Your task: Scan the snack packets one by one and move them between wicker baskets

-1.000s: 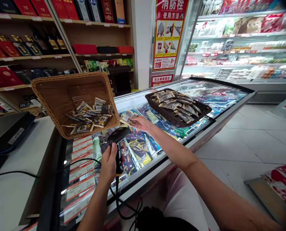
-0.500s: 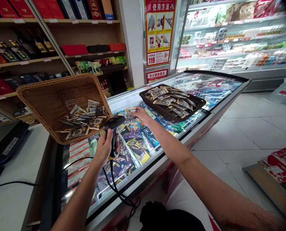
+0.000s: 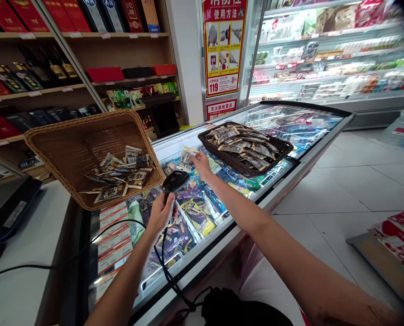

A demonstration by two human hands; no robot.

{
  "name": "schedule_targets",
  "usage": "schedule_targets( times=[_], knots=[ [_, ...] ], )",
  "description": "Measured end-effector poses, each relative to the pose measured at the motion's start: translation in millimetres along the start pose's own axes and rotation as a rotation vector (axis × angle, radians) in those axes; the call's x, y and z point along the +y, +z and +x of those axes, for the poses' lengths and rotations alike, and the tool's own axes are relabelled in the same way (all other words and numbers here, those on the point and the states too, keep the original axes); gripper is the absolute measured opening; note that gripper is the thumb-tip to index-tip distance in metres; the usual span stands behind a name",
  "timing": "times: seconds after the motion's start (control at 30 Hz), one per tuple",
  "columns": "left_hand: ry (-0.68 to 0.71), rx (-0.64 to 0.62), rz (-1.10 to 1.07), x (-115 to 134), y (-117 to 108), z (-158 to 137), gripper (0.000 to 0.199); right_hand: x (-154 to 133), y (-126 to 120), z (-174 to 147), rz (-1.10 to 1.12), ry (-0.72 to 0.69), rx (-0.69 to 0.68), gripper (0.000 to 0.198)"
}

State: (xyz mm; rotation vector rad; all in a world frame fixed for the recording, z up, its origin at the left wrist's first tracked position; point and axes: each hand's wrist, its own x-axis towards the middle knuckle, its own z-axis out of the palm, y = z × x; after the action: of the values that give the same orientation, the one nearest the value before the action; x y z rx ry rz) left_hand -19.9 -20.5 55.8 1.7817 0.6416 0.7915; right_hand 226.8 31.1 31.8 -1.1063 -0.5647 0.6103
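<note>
My left hand (image 3: 161,212) is wrapped round the handle of a black barcode scanner (image 3: 175,180), its head pointing away from me and its cable hanging below. Just beyond the scanner head, my right hand (image 3: 201,164) pinches a small snack packet (image 3: 186,159) by its edge. Left of my hands, a tan wicker basket (image 3: 69,136) leans tilted and holds several similar packets (image 3: 120,174). On the right a dark brown woven tray (image 3: 222,159) is heaped with more of these packets (image 3: 244,140). Both containers rest on the glass-topped freezer.
Under my hands lies a chest freezer (image 3: 290,179) full of bagged goods, with price labels (image 3: 113,235) along its left end. A white counter (image 3: 32,244) stands at the left. Bottle shelves (image 3: 120,34) and a lit chiller (image 3: 324,65) are behind. A box (image 3: 399,235) sits on the floor at right.
The scanner in my left hand has moved right and slightly down. My right hand has turned the packet, which now tilts above the scanner head.
</note>
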Motion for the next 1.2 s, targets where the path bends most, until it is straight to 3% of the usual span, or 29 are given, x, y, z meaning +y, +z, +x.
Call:
schedule_targets(
  times=[0.4,0.57,0.67,0.77,0.87,0.97,1.07,1.13,1.2],
  knots=[
    [-0.075,0.038,-0.001,-12,-1,0,0.052,-2,-1,-6,-0.029,0.045,-0.045,0.036],
    [-0.022,0.034,-0.008,2,-2,-1,0.057,-17,-8,4,-0.199,-0.129,0.077,0.033],
    [0.003,0.095,-0.086,18,-7,-3,0.06,-46,-40,22,-0.391,-0.307,0.289,0.03],
    [-0.02,0.161,-0.176,29,-13,-10,0.062,-71,-88,43,-0.49,-0.387,0.613,0.034],
    [-0.041,0.205,-0.232,27,-19,-18,0.064,-78,-133,60,-0.471,-0.344,0.664,0.042],
    [-0.078,0.239,-0.242,16,-24,-22,0.066,-73,-158,66,-0.456,-0.307,0.631,0.05],
    [-0.113,0.249,-0.228,7,-29,-22,0.067,-71,-152,58,-0.521,-0.428,0.755,0.056],
    [-0.128,0.248,-0.217,4,-31,-22,0.067,-71,-128,45,-0.606,-0.609,0.851,0.052],
    [-0.137,0.241,-0.212,3,-31,-22,0.067,-68,-91,26,-0.676,-0.778,0.755,0.043]
  ],
)
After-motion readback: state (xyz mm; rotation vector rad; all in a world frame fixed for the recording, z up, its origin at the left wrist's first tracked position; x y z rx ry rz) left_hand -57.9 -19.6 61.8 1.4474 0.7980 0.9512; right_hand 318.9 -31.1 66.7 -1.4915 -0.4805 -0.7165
